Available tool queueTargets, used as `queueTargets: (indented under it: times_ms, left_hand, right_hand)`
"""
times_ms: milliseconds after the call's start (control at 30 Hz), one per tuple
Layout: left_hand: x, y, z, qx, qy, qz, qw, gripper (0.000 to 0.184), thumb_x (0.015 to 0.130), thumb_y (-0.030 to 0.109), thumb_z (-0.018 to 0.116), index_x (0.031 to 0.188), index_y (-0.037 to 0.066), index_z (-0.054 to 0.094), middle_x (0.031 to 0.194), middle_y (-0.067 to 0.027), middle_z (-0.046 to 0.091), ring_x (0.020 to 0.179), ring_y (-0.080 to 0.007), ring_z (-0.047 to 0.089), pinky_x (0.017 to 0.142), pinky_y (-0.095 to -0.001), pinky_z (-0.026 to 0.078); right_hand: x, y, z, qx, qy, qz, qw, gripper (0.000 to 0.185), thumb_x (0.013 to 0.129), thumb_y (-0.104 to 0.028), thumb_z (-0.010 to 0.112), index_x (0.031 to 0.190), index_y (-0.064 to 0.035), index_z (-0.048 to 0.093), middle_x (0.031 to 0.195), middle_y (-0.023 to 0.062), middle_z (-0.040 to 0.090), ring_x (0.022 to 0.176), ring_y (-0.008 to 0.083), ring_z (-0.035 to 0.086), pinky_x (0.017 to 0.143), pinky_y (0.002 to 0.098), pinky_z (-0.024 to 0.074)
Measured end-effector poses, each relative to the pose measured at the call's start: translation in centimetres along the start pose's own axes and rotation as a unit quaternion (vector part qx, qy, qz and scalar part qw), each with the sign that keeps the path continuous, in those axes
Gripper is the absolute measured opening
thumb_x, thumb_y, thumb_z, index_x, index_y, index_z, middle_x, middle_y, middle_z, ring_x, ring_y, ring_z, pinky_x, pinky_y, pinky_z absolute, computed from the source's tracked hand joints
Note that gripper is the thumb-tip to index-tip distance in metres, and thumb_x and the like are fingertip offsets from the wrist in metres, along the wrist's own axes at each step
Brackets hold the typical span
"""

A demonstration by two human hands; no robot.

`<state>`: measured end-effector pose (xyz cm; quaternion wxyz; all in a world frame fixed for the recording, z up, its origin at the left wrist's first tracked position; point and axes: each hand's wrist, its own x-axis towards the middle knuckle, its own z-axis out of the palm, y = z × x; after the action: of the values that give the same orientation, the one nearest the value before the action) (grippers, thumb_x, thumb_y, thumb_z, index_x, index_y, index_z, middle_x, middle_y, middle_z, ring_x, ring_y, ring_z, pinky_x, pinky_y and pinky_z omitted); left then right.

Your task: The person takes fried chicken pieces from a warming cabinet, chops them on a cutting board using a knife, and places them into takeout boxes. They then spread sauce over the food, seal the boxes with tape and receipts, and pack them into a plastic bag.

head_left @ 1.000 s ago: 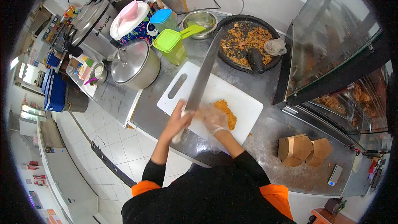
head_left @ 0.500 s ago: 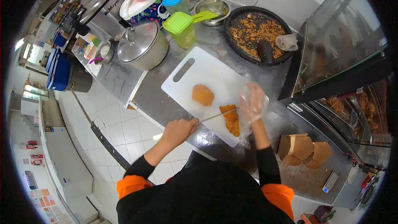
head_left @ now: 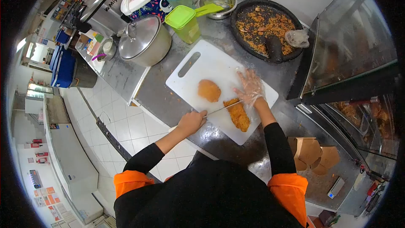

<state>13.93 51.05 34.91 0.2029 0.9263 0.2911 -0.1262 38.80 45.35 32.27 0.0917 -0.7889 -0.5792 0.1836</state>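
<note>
My left hand (head_left: 192, 122) is closed round the handle of a knife (head_left: 219, 109) at the front edge of the cutting board. The blade lies edge-on across the upper part of a long breaded fried piece (head_left: 239, 117) on the white cutting board (head_left: 219, 67). In a clear plastic glove, my right hand (head_left: 249, 87) has its fingers spread over the board, just beyond the fried piece, holding nothing. A round, smooth orange-brown piece (head_left: 209, 90) sits on the board, left of the fried piece.
A stone mortar (head_left: 266, 29) with crumbs and a pestle stands behind the board. Left of it are a metal bowl (head_left: 217, 3), a green-lidded container (head_left: 184, 23) and a lidded pot (head_left: 145, 41). Cardboard boxes (head_left: 309, 151) and a glass cabinet (head_left: 350, 50) are at right.
The knife has come down from its raised position onto the fried piece. My right hand has moved left, fingers spread lower over the board. The round piece was hidden a second ago and now shows.
</note>
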Motion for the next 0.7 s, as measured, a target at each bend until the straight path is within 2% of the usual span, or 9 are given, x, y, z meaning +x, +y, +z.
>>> queueTargets:
  times_ms: [67,133,233,300,367,433,500,600,700]
  left_hand:
    - [-0.5,0.9,1.1,0.005,0.014,-0.019,1.0,0.019,0.077,0.022,0.048,0.093,0.011,0.044,0.063,-0.0169,0.056,0.058,-0.0352,0.056,0.05,-0.0452,0.045]
    - [-0.2,1.1,3.7,0.041,0.068,-0.052,0.995,0.023,0.076,0.022,0.048,0.095,0.012,0.041,0.066,-0.0149,0.057,0.06,-0.0338,0.057,0.051,-0.0455,0.045]
    - [1.0,0.4,2.7,0.072,0.071,-0.053,0.993,0.026,0.076,0.023,0.048,0.098,0.013,0.039,0.068,-0.0136,0.057,0.06,-0.0325,0.057,0.051,-0.0444,0.045]
    - [0.5,1.1,-1.3,0.073,0.063,-0.029,0.995,0.022,0.078,0.026,0.046,0.095,0.013,0.042,0.066,-0.0137,0.057,0.06,-0.032,0.057,0.051,-0.0436,0.045]
    - [0.0,1.6,-5.3,0.072,0.02,0.047,0.996,0.02,0.079,0.029,0.044,0.092,0.013,0.046,0.063,-0.0146,0.056,0.059,-0.032,0.057,0.051,-0.0432,0.045]
    - [-0.1,1.7,-7.6,0.079,0.012,0.075,0.994,0.021,0.08,0.031,0.043,0.092,0.014,0.049,0.06,-0.0155,0.056,0.058,-0.0331,0.056,0.051,-0.0431,0.045]
    - [0.2,1.8,-8.9,0.132,-0.069,0.116,0.982,0.02,0.08,0.028,0.043,0.092,0.013,0.05,0.064,-0.0146,0.056,0.06,-0.0327,0.057,0.054,-0.0428,0.045]
    - [1.6,0.6,-7.8,0.157,-0.093,0.139,0.973,0.021,0.08,0.027,0.044,0.094,0.013,0.05,0.064,-0.0147,0.056,0.06,-0.0332,0.057,0.052,-0.0424,0.045]
    - [2.4,-1.7,-3.2,0.128,-0.086,0.134,0.979,0.021,0.079,0.026,0.045,0.093,0.011,0.049,0.062,-0.0147,0.056,0.059,-0.0327,0.057,0.05,-0.0425,0.045]
  right_hand:
    - [-0.7,0.1,-0.1,0.006,0.012,0.013,1.0,0.066,0.075,-0.048,0.042,0.129,-0.0155,0.023,0.135,0.0146,0.013,0.125,0.0315,0.008,0.101,0.0411,0.0074]
    - [-1.7,0.3,0.1,-0.057,0.024,-0.004,0.998,0.068,0.075,-0.05,0.041,0.13,-0.0144,0.021,0.135,0.0146,0.011,0.125,0.0315,0.008,0.101,0.04,0.0073]
    - [-1.6,0.8,0.5,-0.026,0.053,0.006,0.998,0.069,0.075,-0.051,0.04,0.129,-0.0131,0.021,0.135,0.0155,0.012,0.124,0.0322,0.009,0.101,0.0397,0.0095]
    - [-1.1,1.2,0.2,0.024,0.053,0.034,0.998,0.068,0.076,-0.05,0.04,0.129,-0.0124,0.021,0.134,0.0159,0.012,0.124,0.0323,0.009,0.101,0.0399,0.0108]
    - [-0.9,1.5,-0.5,0.072,0.059,0.062,0.994,0.068,0.076,-0.05,0.04,0.129,-0.0116,0.021,0.134,0.0162,0.013,0.124,0.0325,0.01,0.1,0.0401,0.0121]
    - [-2.2,1.3,-0.1,0.122,0.014,0.109,0.986,0.067,0.077,-0.049,0.04,0.129,-0.0105,0.022,0.133,0.0167,0.015,0.124,0.0333,0.011,0.1,0.04,0.0149]
    - [-3.9,-0.1,0.2,0.08,0.024,0.126,0.988,0.067,0.077,-0.049,0.04,0.129,-0.0105,0.022,0.133,0.0169,0.015,0.124,0.0334,0.01,0.1,0.0408,0.0133]
    - [-5.3,-1.1,1.5,0.046,0.056,0.155,0.985,0.067,0.077,-0.048,0.039,0.129,-0.0103,0.021,0.133,0.0175,0.015,0.124,0.0339,0.009,0.1,0.0427,0.0096]
    - [-5.4,-1.3,1.2,0.02,0.086,0.161,0.983,0.066,0.078,-0.048,0.037,0.129,-0.0102,0.02,0.133,0.0186,0.014,0.124,0.0348,0.007,0.1,0.0448,0.0055]
